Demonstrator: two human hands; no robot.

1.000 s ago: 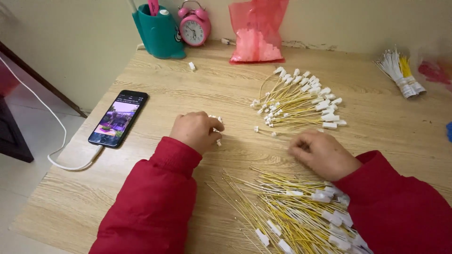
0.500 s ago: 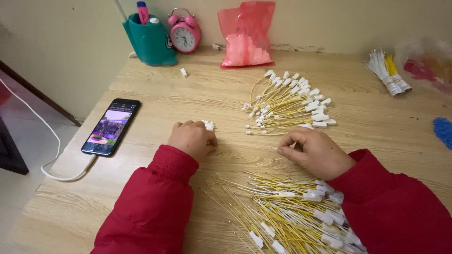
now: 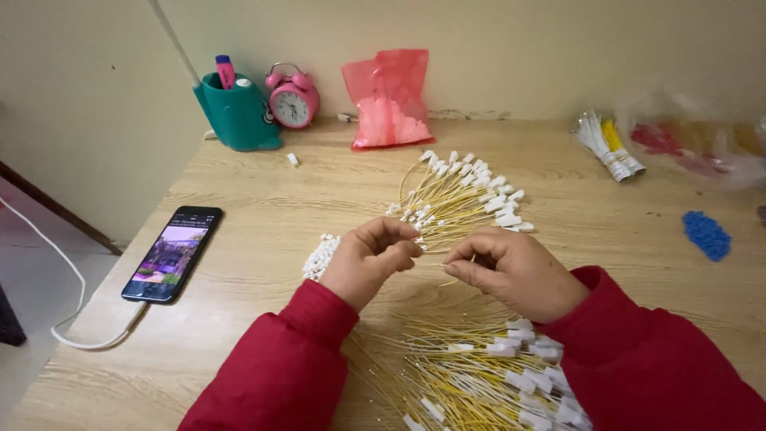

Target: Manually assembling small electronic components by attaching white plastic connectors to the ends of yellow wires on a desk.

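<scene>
Two hands meet in the middle of the wooden table, close together and almost touching. The left hand has its fingers curled in tight, and its fingertips pinch something very small, most likely one of the little white plugs; it is too tiny to tell for sure. The right hand is curled too, and it pinches one thin yellow wire that pokes out toward the left hand. So the step in hand looks like pushing a wire end into a plug. A small heap of loose white plugs lies just beside the left hand. Behind the hands sits a fan of finished wires with white ends. In front, near the red sleeves, lies a big messy pile of yellow wires. The next move calls for a steady, careful aim, because the wire tip and the hole are both very small. Farther off are a phone, a teal pen cup, a pink clock and a red bag.
</scene>
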